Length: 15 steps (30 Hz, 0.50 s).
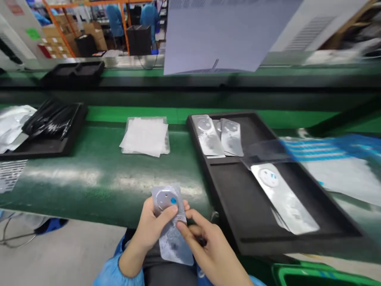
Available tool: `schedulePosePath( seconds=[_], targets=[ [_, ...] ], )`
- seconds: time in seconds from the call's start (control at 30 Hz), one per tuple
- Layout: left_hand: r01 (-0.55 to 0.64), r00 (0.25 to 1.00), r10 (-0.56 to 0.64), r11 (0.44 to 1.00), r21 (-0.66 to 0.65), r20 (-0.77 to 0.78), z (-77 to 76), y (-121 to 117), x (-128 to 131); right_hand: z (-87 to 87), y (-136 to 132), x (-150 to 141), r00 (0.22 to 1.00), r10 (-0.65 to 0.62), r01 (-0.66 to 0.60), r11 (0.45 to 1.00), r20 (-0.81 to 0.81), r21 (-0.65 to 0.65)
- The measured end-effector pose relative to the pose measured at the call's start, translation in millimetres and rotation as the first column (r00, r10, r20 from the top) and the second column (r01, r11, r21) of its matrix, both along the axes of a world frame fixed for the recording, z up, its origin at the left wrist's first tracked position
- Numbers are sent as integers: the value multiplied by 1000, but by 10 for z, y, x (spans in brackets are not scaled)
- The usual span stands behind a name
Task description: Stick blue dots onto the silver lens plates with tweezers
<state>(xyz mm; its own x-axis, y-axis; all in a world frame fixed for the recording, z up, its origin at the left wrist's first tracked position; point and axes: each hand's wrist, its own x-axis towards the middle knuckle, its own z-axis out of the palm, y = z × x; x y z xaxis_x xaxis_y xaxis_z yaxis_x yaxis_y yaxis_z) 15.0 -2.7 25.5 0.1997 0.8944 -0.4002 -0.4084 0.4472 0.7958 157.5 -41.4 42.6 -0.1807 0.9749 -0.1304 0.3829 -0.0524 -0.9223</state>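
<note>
Gripping fingers (pixel 168 215) overlap a glossy, oblong silvery packet (pixel 174 239).

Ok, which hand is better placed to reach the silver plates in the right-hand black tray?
Your right hand, I'd judge: it's nearer the black tray. Both hands touch one silver plate, but your left hand lies farther off, wrapped around its upper half.

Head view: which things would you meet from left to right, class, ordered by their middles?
Crumpled black plastic bundle, squarish white sheets, held silver rectangular pack with a blue dot, flat silver packs in the far section of the black rectangular right-hand tray, long silver pack in its near section.
</note>
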Motion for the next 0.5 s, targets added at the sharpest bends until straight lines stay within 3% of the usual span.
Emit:
schedulePosePath(
  seconds=[0.1, 0.23, 0.4, 0.5],
  targets=[
    [-63, 996, 66, 997, -50, 57, -26, 3, -43, 37, 47, 123, 997, 80, -79, 992, 7, -101],
    [-55, 993, 66, 992, -114, 97, 10, 24, -6, 203, 8, 373, 996, -81, 83, 990, 27, -118],
    [-28, 987, 53, 986, -163, 153, 45, 55, 14, 434, -15, 425, 957, -291, 286, 944, 10, 165],
    [-24, 994, 37, 992, -126, 101, 32, 47, 0, 455, 58, 296, 961, -244, 182, 912, 130, 368]
  ],
)
